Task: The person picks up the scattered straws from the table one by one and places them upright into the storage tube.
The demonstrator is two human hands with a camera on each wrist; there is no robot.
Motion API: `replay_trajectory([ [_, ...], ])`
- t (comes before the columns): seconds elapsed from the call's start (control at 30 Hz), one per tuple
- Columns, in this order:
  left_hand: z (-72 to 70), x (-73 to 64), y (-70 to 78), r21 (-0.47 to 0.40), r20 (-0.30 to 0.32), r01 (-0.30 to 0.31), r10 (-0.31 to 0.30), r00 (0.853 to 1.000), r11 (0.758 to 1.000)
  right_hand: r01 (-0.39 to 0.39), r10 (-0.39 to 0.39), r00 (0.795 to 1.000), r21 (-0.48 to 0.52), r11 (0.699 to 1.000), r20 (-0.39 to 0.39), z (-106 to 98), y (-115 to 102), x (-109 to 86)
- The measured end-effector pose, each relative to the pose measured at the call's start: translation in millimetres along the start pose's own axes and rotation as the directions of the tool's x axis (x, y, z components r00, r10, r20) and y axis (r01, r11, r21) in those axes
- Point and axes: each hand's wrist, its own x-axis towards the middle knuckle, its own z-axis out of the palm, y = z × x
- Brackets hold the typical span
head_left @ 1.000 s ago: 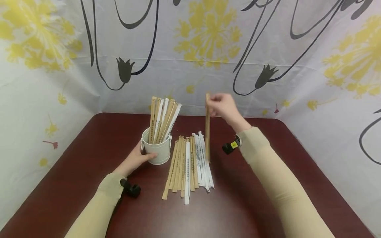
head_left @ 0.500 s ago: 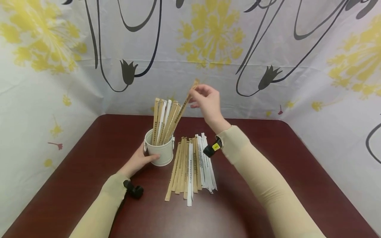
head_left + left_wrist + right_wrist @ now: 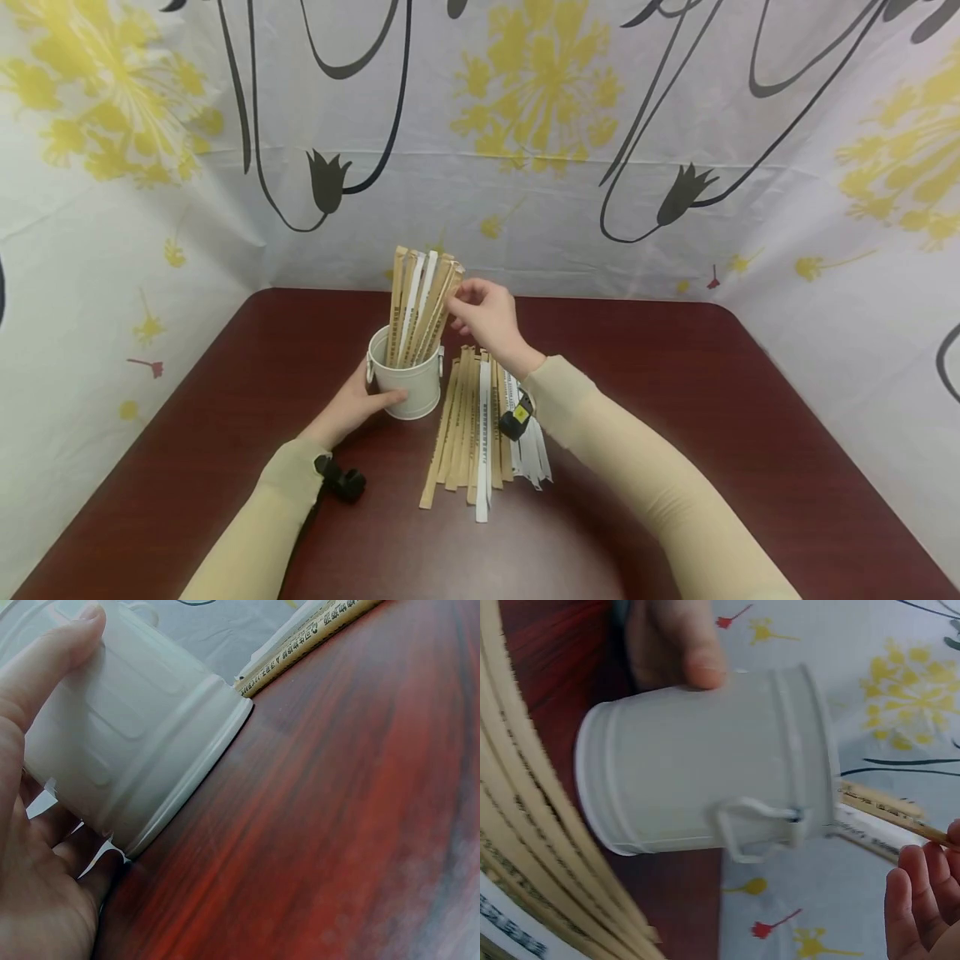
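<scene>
A small cream metal bucket (image 3: 411,390) with side handles stands on the table, holding several brown and white paper-wrapped straws (image 3: 415,300). My left hand (image 3: 351,407) grips the bucket from the left; in the left wrist view its thumb (image 3: 64,649) lies along the wall. Just right of the bucket's opening, my right hand (image 3: 487,315) pinches a brown paper-wrapped straw (image 3: 444,321) near its upper end. That straw leans among the others, its lower part in the bucket. In the right wrist view, my right hand's fingers (image 3: 926,892) are beside the straws sticking out.
Several more brown and white wrapped straws (image 3: 468,433) lie in a row on the dark red table (image 3: 360,533), right of the bucket and partly under my right wrist. A white patterned cloth (image 3: 420,200) hangs behind the table and along both sides.
My right hand has carried the brown wrapped straw leftward from above the row to the bucket, then lowered it among the others. My left hand keeps its grip on the bucket.
</scene>
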Motion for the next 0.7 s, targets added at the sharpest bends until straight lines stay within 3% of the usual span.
replay_trajectory([
  [0.4, 4.6, 1.4, 0.9, -0.023, 0.007, -0.015, 0.016, 1.000, 1.000, -0.099, 0.100, 0.993, -0.017, 0.995, 0.060, -5.9, 23.0, -0.5],
  [0.6, 1.4, -0.9, 2.4, 0.012, -0.001, 0.000, 0.000, 1.000, 1.000, -0.151, 0.159, 0.982, -0.079, 0.985, 0.105, -27.1, 43.6, -5.1],
  [0.7, -1.1, -2.8, 2.8, 0.029, -0.009, 0.011, -0.011, 1.000, 1.000, -0.195, 0.220, 0.967, -0.182, 0.964, 0.131, -43.9, 61.5, -5.4],
])
